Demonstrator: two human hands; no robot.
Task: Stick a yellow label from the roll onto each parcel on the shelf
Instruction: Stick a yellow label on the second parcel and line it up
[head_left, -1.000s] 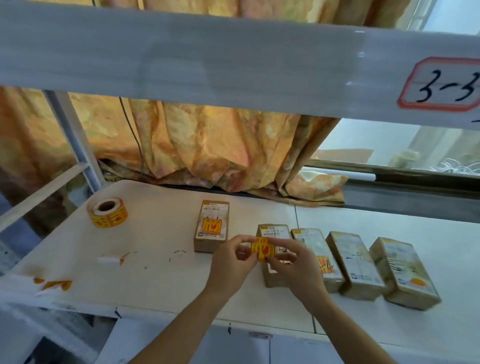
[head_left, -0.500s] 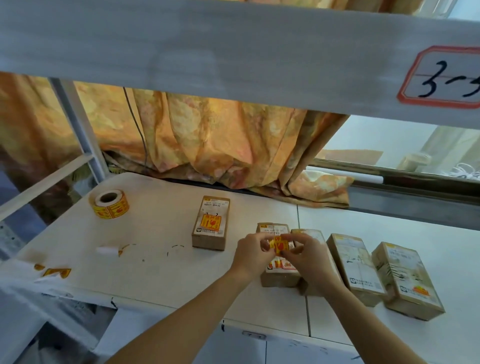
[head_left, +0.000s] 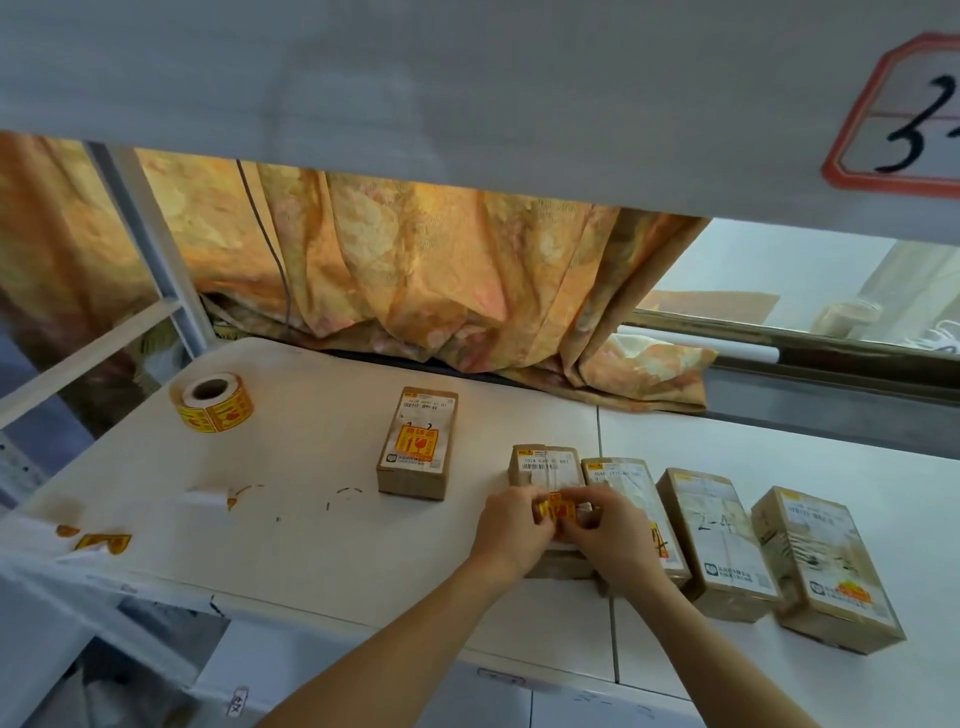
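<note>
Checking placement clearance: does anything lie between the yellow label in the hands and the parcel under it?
Nothing visible does. The left hand and right hand pinch the yellow label directly over the parcel; whether it touches is hidden.

Soft daylight from the window (head_left: 810, 270), blurred, wide-angle-bent edges.

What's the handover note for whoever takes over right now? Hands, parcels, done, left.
Left hand and right hand both pinch one yellow label at the second parcel from the left; contact unclear.
Roll sits far left on the shelf.
Done: first parcel, third parcel and fifth parcel show yellow labels.
Left: press this one down, then label the fourth parcel.
</note>
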